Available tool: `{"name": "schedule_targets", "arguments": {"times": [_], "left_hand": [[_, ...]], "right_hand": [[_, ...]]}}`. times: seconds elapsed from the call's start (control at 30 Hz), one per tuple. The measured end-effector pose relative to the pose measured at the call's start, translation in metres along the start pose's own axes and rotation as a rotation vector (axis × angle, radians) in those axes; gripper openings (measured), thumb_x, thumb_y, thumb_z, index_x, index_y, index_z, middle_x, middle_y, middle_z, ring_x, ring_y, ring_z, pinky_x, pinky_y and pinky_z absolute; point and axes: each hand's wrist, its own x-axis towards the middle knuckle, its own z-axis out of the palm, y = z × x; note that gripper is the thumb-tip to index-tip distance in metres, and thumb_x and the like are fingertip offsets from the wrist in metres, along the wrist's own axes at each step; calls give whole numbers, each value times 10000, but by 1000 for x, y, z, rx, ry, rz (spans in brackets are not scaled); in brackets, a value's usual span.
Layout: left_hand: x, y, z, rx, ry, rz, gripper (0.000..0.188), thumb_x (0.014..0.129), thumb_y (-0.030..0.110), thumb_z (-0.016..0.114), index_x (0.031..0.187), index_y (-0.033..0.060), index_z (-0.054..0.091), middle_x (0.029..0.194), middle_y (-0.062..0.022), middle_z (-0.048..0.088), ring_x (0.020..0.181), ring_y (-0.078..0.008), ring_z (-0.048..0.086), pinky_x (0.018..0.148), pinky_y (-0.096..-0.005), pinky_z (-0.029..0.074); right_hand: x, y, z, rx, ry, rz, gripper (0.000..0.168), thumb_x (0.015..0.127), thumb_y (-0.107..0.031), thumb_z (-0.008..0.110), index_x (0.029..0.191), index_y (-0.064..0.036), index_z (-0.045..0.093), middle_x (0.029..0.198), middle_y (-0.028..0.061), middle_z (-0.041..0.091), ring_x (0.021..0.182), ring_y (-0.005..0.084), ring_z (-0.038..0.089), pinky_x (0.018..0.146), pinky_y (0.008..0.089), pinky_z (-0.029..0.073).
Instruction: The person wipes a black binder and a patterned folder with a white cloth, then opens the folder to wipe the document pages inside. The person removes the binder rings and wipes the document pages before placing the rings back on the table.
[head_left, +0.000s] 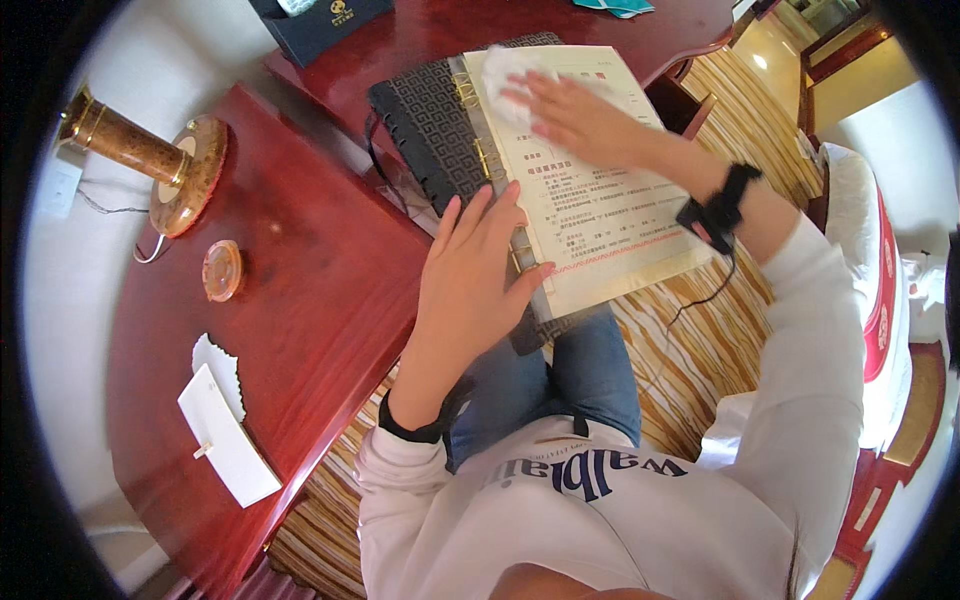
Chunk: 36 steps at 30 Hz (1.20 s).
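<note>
A ring binder with a dark patterned cover (427, 112) lies open, partly on the red wooden desk and partly over my lap. Its printed page in a clear plastic sleeve (600, 225) faces up. My right hand (570, 120), slightly blurred, lies flat with fingers spread, pressing a white cloth or tissue (510, 79) on the upper left of the page. My left hand (476, 277) rests on the lower part of the binder's metal rings (521, 259), its thumb on the sleeve's edge and its fingers on the dark cover.
On the red wooden desk (315, 315) stand a lamp base (187, 180) and a round amber ashtray (223, 270). A white card holder (229, 435) lies near the desk's front edge. A dark box (322, 26) stands at the back. A bed (855, 225) is at the right.
</note>
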Motion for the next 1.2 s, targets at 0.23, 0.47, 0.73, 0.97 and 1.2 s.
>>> {"name": "schedule_targets", "arguments": {"times": [0.23,0.47,0.73,0.97,1.2], "left_hand": [[5,4,0,136,-5,16,586,814,273,650,1285,26,404,1285,-115,519,1277,-358,398,1105,-510,180],[-2,-6,3,123,-53,-13,769,799,403,662,1382,25,331,1289,-138,502,1334,-352,315,1131,-481,141],[6,-4,-1,115,-107,45,1063,634,540,750,1421,17,264,1396,-206,391,1363,-353,268,1140,-463,135],[3,-9,-1,142,-127,26,1108,606,558,758,1419,0,253,1422,-216,361,1369,-342,266,1141,-449,136],[6,-8,2,128,-117,71,994,690,486,731,1417,0,258,1413,-217,371,1365,-347,271,1139,-445,139]], "right_hand": [[32,44,5,-72,59,116,499,1000,-342,272,1459,-150,245,1510,112,241,1391,305,217,1118,479,173],[-88,-67,-9,72,-96,-51,515,994,-392,279,1454,-162,270,1522,107,210,1406,320,173,1135,492,138],[-62,-49,2,-38,152,150,504,985,-381,321,1427,-138,322,1497,133,265,1389,318,228,1115,468,203],[-101,-118,-2,76,86,-12,507,960,-361,384,1419,-152,341,1479,137,296,1378,310,255,1123,482,197],[-121,-98,9,-66,220,237,476,965,-298,391,1413,-139,356,1467,105,329,1369,291,284,1116,484,208]]}}
